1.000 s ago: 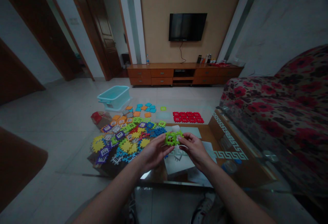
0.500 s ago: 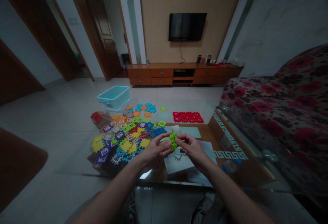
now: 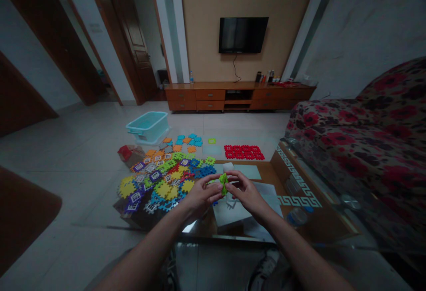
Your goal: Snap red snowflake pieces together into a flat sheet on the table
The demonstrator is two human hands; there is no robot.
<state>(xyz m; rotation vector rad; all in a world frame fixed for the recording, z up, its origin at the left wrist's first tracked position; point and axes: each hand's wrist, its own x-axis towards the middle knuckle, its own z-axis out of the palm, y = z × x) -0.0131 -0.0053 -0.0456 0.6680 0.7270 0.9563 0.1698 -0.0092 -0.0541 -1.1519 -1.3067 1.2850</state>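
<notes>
Between my two hands, above the glass table, is a small lime green block piece [image 3: 224, 183]. My left hand [image 3: 199, 195] pinches its left side with thumb and fingers. Thumb and fingertips of my right hand [image 3: 244, 192] close on its right side. A heap of interlocking tiles in many colours, with yellow tiles [image 3: 166, 190] and purple window frames [image 3: 155, 175], lies left of my hands. Beyond them a flat panel of joined red tiles [image 3: 244, 152] rests on the glass. One lone green tile [image 3: 212, 141] lies near the far edge.
A turquoise tub [image 3: 148, 127] stands at the table's far left corner, near a brown bag with red [image 3: 129, 153]. White sheets [image 3: 233, 213] and a bottle [image 3: 297, 216] show beneath the glass. A flowered sofa [image 3: 349, 122] is at the right.
The green piece has turned and now looks narrower. My right hand's fingers have shifted slightly left and up, over its top. My left hand has hardly moved.
</notes>
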